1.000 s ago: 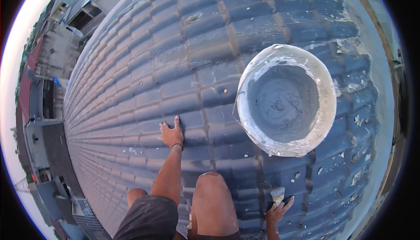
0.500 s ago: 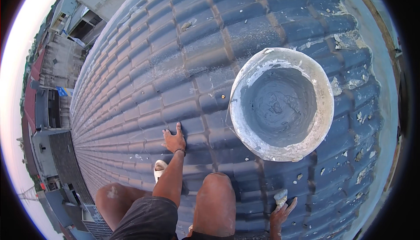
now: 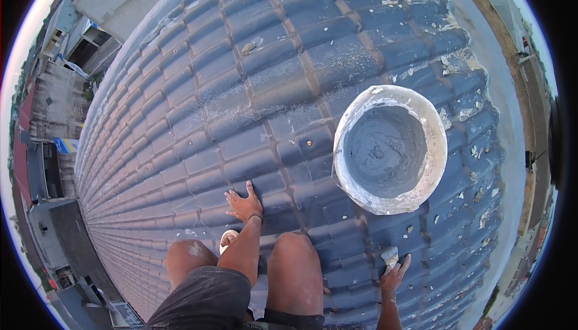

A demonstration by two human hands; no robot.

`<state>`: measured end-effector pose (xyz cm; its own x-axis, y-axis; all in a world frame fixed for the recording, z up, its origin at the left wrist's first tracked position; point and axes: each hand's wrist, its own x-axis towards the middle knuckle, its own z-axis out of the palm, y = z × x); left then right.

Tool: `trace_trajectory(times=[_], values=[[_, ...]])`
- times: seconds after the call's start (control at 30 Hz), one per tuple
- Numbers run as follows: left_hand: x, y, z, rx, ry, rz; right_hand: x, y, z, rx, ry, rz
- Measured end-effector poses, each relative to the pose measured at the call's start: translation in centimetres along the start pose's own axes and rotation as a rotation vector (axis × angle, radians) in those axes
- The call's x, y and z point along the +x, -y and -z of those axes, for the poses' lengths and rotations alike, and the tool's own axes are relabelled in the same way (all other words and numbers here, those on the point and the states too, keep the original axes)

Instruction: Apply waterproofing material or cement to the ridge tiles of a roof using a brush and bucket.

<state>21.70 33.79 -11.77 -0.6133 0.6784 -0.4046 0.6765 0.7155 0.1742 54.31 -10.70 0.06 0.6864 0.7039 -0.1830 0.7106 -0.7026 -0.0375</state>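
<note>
Sign (image 3: 65,145): blue with some white and yellow, at far left among the buildings (image 3: 51,221); markings too small to read.

Bucket (image 3: 436,152): whitish, round, smeared with dried grey; standing on the roof (image 3: 198,149), right of centre, farther out than the right hand (image 3: 392,276) and apart from it. Hiding the tiles beneath and just behind.

Mortar (image 3: 382,149): grey, wet-looking, inside the bucket; surface uneven, with ridges near the middle.

Piece (image 3: 390,254): pale, crusted, small; exact kind unclear. At near right, in the right hand. Grip closed on its near end, one finger stretched out to the right of it. Contact between piece and tiles: cannot tell.

Left hand (image 3: 244,207): grip open, fingers spread, palm down on the tiles, left of the bucket and well apart from it. Dark band (image 3: 257,216) at the wrist.

Slipper (image 3: 226,241): whitish, on a foot, partly behind the left forearm.

Knees (image 3: 295,264): bent, at near centre, to either side of the left forearm; dark shorts (image 3: 198,294).

Roof: blue-grey tiles in rows, brownish joints. Screw head (image 3: 309,143), coppery, just left of the bucket.

Crumbs (image 3: 484,219): pale, scattered at right, toward a grey ledge (image 3: 512,149).
</note>
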Motion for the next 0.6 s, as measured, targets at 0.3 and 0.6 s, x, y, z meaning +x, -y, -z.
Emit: trace_trajectory(times=[0.3, 0.6], values=[[-0.1, -0.9, -0.5, 0.029, 0.028, -0.021, 0.0, 1.9, 1.8, 0.082, 0.017, -0.065], [0.2, -0.3, 0.4, 0.042, 0.005, 0.033, 2.0, 6.5, 4.2, 0.409, -0.023, -0.233]])
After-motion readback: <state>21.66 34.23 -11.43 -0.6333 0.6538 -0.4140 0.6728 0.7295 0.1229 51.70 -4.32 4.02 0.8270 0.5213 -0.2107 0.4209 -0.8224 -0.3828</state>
